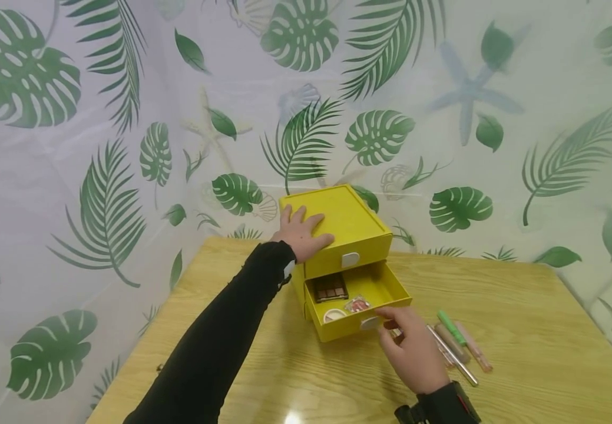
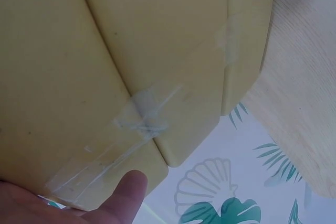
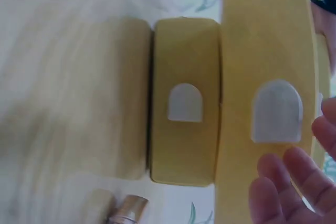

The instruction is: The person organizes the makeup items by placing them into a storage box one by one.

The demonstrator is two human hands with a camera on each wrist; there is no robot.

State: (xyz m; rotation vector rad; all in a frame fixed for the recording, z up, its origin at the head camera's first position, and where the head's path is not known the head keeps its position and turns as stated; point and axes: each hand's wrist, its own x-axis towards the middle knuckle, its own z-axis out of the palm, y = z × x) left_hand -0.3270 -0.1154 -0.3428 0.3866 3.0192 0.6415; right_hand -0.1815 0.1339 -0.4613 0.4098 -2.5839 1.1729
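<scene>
A yellow drawer box (image 1: 344,213) stands on the table with its middle drawer (image 1: 332,330) pulled out. My left hand (image 1: 301,234) rests on the box's top, fingers spread; its wrist view shows one finger against a yellow panel with clear tape (image 2: 144,124). At the right end of that drawer's front is my right hand (image 1: 414,347), index fingertip right at the rim and the other fingers loosely bent beside the pale tab (image 3: 278,111). Inside the drawer lie a dark eyeshadow palette (image 1: 330,287), a clear-cased reddish compact (image 1: 357,304) and a round white-rimmed one (image 1: 334,315).
Right of the drawer, several slim cosmetics lie on the wooden table (image 1: 528,318), among them a green tube (image 1: 451,328), a silver stick (image 1: 459,362) and a pinkish tube (image 1: 474,347). A leaf-patterned sheet (image 1: 306,141) hangs behind the table. The closed bottom drawer (image 3: 184,150) sits under the open one.
</scene>
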